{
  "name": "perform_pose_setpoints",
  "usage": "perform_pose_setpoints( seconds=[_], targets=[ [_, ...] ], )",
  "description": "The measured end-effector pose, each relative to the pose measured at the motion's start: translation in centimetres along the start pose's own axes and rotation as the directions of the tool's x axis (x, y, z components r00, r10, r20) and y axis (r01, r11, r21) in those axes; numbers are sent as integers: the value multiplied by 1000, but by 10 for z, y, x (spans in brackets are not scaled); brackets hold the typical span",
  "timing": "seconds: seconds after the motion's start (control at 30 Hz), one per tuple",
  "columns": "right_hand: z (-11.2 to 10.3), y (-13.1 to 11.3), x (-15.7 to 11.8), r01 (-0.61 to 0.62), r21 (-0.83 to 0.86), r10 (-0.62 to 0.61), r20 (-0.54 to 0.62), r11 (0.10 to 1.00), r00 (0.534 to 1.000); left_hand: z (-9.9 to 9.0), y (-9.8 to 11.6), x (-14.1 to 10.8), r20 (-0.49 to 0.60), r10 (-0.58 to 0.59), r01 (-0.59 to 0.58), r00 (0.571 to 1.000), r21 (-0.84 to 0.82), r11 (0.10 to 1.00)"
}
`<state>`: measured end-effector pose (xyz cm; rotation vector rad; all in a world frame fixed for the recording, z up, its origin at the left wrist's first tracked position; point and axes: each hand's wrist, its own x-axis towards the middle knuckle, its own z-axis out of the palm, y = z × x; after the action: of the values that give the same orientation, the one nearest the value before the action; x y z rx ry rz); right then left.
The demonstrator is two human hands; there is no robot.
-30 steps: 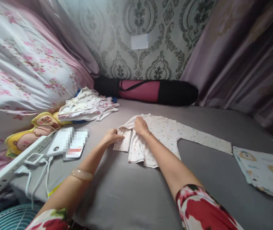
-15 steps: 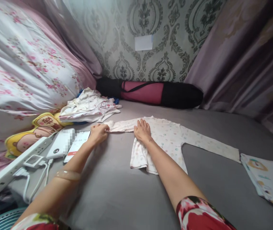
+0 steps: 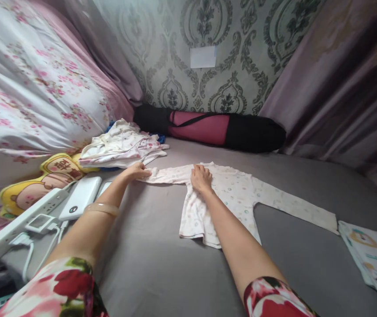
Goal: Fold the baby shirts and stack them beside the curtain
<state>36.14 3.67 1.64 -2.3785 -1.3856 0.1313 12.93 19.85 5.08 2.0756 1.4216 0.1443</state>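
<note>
Your left hand (image 3: 138, 171) pinches one sleeve end of the shirt (image 3: 231, 189); your right hand (image 3: 201, 177), fingers bent, presses near its shoulder.

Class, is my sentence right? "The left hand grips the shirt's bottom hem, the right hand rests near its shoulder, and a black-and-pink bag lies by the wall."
Not quite: the head view shows the left hand gripping a sleeve's end, not the hem. The right hand does rest near the shirt's shoulder, and the black-and-pink bag lies by the wall.
</note>
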Motion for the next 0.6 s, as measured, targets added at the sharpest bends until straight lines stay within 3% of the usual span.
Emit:
perform_pose_setpoints(
  seconds=[0.07, 0.13, 0.2, 0.27, 0.47, 0.6],
  targets=[
    [3, 0, 1, 2, -6, -2, -17, 1000, 1000, -3, 3, 0, -44, 9, -14, 999, -116, 993],
    [5, 0, -1, 12, -9, -12, -38, 1000, 999, -5, 5, 1, -199, -22, -20, 980, -208, 978],
    [7, -2, -3, 22, -12, -23, -66, 1000, 998, -3, 6, 4, -373, -72, 5, 925, -177, 984],
    [8, -3, -6, 31, -22, -32, -90, 999, 995, 3, 6, 6, -467, -75, 70, 881, -27, 997],
    [9, -8, -8, 25, -66, -31, -89, 997, 996, 24, 6, 3, -363, 60, 101, 930, 407, 908],
    [11, -10, -6, -2, -76, -2, -54, 997, 999, 29, 7, 4, -312, 48, 96, 949, 428, 899]
  ],
)
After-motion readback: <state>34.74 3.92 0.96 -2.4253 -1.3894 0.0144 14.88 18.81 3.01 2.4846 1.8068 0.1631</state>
